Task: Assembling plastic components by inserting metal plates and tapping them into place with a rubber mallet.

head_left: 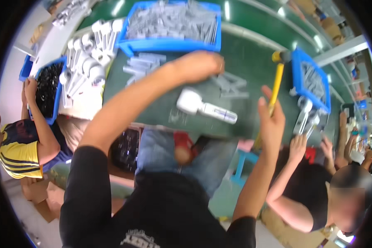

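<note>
In my right hand (272,120) is a hammer (277,78) with a yellow handle, its dark-and-yellow head raised at the far end. The handle passes between my thumb and fingers. My left hand (202,65) reaches across the table, just short of the large blue bin, over some loose grey strips (231,86). Its fingers are turned down and blurred, so what they grip, if anything, is hidden. Between my hands a white wand-shaped part (206,106) with a rounded head lies on the dark green tabletop (153,107), touched by neither hand.
A large blue bin (130,44) full of grey strips stands at the back, with more strips (142,66) beside it. White round-headed parts (87,66) crowd the left. A smaller blue bin (295,70) is at right. Co-workers sit on both sides, one hand (297,146) near my right arm.
</note>
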A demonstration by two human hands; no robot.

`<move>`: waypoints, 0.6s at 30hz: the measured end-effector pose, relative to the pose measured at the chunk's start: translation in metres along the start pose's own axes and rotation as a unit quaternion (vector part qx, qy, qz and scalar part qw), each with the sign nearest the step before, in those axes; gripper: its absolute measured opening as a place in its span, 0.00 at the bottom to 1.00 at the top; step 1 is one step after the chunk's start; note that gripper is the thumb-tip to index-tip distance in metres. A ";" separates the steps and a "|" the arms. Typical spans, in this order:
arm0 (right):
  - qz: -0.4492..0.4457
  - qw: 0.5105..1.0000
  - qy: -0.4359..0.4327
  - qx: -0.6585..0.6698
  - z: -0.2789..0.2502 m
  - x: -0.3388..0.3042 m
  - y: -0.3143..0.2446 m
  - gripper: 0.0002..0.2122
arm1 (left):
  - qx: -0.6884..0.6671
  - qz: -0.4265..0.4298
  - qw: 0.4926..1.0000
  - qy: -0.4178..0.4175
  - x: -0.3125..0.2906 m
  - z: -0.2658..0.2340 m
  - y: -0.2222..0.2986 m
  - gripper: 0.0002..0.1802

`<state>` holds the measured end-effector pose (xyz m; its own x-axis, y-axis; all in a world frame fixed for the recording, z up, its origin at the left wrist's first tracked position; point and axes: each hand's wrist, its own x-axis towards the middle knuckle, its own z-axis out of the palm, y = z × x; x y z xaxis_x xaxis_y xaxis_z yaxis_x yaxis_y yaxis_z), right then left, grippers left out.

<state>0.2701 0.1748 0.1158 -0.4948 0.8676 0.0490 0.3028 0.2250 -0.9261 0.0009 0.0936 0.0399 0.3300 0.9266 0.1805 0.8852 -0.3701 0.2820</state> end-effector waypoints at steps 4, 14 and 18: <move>-0.053 0.998 0.021 -0.017 -0.005 0.009 0.038 0.14 | -0.010 0.061 0.960 0.275 0.054 -0.034 -0.016 0.10; 0.162 0.921 -0.100 0.340 0.037 -0.043 -0.002 0.12 | -0.733 -0.119 0.642 0.190 -0.016 -0.036 0.082 0.08; 0.166 0.940 -0.021 0.298 0.035 -0.040 0.006 0.09 | -0.135 -0.152 0.939 0.278 -0.033 -0.037 0.073 0.21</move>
<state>0.2631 0.1256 0.0955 -0.4898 0.8249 -0.2820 -0.0570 -0.3531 -0.9339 0.0427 0.0331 0.0891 -0.2126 0.8418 0.4962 0.7699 -0.1684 0.6155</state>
